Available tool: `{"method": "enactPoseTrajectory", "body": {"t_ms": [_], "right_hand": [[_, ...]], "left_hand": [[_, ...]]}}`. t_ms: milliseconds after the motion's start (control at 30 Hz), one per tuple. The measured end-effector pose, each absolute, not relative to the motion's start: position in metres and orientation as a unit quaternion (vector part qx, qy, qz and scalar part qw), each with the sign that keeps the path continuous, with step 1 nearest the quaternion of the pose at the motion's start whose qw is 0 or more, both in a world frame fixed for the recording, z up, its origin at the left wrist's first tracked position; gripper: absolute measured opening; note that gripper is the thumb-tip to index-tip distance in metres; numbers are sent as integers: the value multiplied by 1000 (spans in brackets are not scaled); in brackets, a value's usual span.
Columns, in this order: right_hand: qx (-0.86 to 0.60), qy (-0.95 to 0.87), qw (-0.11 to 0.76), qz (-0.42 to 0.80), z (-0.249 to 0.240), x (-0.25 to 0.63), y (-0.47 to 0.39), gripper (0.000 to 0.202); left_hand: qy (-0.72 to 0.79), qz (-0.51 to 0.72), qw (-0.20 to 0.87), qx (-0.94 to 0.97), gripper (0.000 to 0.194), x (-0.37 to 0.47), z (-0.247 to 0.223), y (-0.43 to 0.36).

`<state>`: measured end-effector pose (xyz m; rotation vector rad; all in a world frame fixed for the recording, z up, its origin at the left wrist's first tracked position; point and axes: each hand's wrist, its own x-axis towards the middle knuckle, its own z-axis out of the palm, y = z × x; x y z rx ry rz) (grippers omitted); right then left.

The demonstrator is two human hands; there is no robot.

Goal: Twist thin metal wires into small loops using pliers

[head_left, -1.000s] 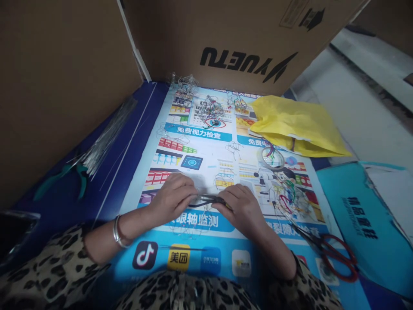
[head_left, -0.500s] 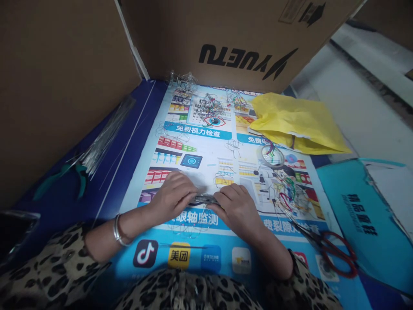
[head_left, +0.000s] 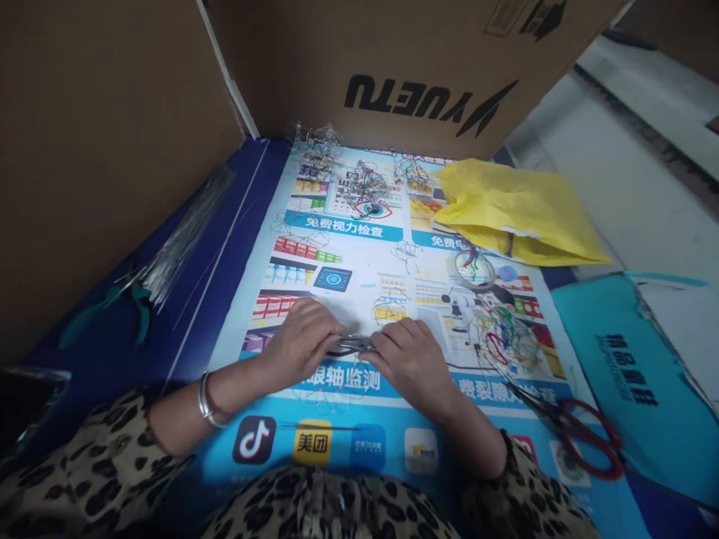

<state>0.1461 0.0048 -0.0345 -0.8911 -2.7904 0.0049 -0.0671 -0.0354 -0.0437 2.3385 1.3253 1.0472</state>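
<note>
Between my two hands stretches a short bundle of thin silvery wire (head_left: 356, 343), low over the printed sheet (head_left: 359, 258). My left hand (head_left: 306, 337) is closed on its left end, thumb and fingers pinched together. The right end sits in the closed fingers of my right hand (head_left: 407, 359). Both ends are hidden inside the fingers. A faint loop of thin wire (head_left: 326, 400) lies on the sheet just below my hands, and a thin straight wire (head_left: 320, 427) lies closer to my body.
Teal-handled pliers (head_left: 109, 311) and a sheaf of straight wires (head_left: 183, 243) lie at left. Red-handled scissors (head_left: 587, 438), a tape roll (head_left: 475, 268), a yellow bag (head_left: 517, 209) and coloured wire tangles (head_left: 508, 337) are at right. Cardboard walls (head_left: 292, 60) stand behind.
Both hands keep their grip on the wire bundle and have barely moved. The bundle's visible middle is turned very slightly.
</note>
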Motion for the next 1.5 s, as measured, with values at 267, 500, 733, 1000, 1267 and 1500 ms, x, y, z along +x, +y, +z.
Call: {"method": "enactPoseTrajectory", "body": {"t_ms": [267, 500, 733, 1000, 1267, 1500], "right_hand": [[-298, -946, 123, 32, -41, 148, 8, 31], [-291, -949, 117, 26, -42, 148, 8, 31], [-291, -946, 136, 49, -42, 150, 10, 31], [-291, -947, 121, 65, -38, 151, 11, 33], [-291, -952, 90, 12, -28, 148, 4, 28], [-301, -951, 77, -13, -22, 143, -2, 25]], "left_hand": [[428, 371, 117, 816, 9, -69, -46, -36], [428, 369, 121, 816, 9, -69, -47, -37], [439, 359, 126, 814, 8, -70, -47, -37], [462, 361, 139, 798, 7, -70, -47, -37], [472, 354, 108, 800, 7, -69, -45, -38], [487, 349, 99, 795, 7, -68, -48, -38]]}}
